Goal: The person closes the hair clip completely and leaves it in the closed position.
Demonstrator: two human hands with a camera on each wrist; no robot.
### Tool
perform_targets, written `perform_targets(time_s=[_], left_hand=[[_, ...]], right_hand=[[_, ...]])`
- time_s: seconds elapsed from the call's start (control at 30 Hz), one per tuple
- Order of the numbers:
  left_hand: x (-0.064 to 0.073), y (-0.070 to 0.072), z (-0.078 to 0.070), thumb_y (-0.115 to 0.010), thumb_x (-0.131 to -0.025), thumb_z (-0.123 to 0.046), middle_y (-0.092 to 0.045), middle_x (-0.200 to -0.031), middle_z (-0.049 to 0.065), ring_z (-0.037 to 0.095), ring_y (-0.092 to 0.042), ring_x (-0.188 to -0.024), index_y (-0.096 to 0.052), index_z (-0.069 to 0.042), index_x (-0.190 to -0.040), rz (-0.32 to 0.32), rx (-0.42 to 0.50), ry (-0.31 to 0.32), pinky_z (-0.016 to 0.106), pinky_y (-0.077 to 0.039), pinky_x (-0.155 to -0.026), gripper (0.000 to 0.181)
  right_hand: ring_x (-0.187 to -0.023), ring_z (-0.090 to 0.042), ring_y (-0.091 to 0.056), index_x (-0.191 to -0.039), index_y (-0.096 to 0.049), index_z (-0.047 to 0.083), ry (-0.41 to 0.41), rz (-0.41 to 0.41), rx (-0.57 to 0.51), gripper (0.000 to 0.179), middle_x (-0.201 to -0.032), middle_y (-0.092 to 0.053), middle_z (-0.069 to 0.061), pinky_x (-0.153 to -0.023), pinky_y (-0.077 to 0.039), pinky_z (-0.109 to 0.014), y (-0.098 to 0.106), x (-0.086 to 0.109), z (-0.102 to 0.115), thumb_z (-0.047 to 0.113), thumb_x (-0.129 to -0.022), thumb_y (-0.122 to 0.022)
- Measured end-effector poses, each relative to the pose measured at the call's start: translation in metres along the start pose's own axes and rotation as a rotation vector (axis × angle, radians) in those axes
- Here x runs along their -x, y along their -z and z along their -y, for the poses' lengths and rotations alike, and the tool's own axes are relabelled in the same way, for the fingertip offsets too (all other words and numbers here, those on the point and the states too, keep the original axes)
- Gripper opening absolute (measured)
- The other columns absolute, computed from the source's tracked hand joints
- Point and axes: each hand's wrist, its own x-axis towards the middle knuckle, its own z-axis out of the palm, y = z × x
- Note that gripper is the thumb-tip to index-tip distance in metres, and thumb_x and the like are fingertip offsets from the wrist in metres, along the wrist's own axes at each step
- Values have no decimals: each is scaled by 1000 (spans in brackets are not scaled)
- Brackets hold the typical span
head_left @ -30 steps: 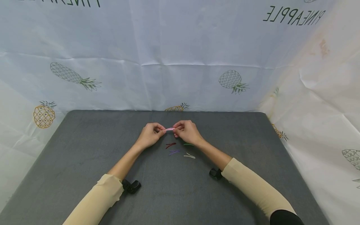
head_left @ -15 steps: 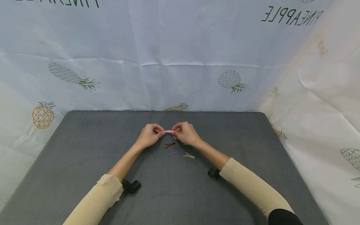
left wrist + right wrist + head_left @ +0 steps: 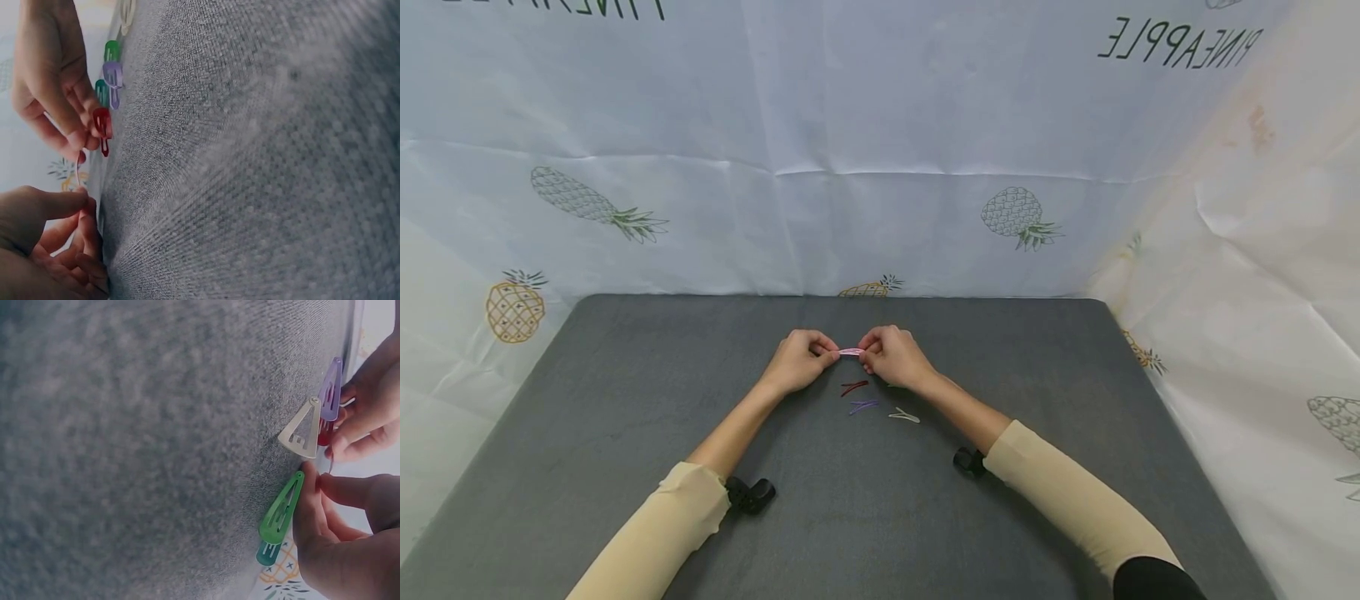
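A pink snap hair clip (image 3: pixel 851 352) is stretched lengthwise between my two hands, above the far middle of the table. My left hand (image 3: pixel 801 360) pinches one end between thumb and index finger. At the other end the thumb and fingertips of my right hand (image 3: pixel 897 357) pinch it too. The left wrist view shows the pink clip (image 3: pixel 78 172) edge-on as a thin curved strip. Just nearer than the hands lie a red hair clip (image 3: pixel 854 387), a purple one (image 3: pixel 863 407) and a cream one (image 3: pixel 905 415), all snapped apart.
A green hair clip (image 3: pixel 281 509) and a teal one (image 3: pixel 269 553) lie beside the right hand, mostly covered by it in the head view. The grey cloth-covered table (image 3: pixel 850 517) ends at a white pineapple-print curtain (image 3: pixel 820 225).
Both hands have come slightly nearer and a little left with the pink clip, which looks more level. My right hand now covers most of the green clip in the head view.
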Motion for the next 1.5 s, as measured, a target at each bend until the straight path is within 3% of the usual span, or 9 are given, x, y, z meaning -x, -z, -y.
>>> perform_targets(time_s=[0.7,1.5], left_hand=[[2,-1,-5,-73,-103,-12,-79,-91,14,18,-70,-76,-80,-1,-103,-1,-48,17,31,-51,-72,13],[3,-3,-4,-72,-104,-11,-79,-91,15,17,-69,-75,-80,0,-104,3,-32,19,30,-51,-71,13]], right_hand=[[-65,-9,-69,-111,-77,-1,17,-3,17,13,-82,-79,-9,-56,-47,-20,-1,0,-1,3,-103,-67],[-65,-6,-70,-110,-78,1,10,-13,20,12,-84,-81,-9,-58,-50,-19,0,1,-1,4,-102,-70]])
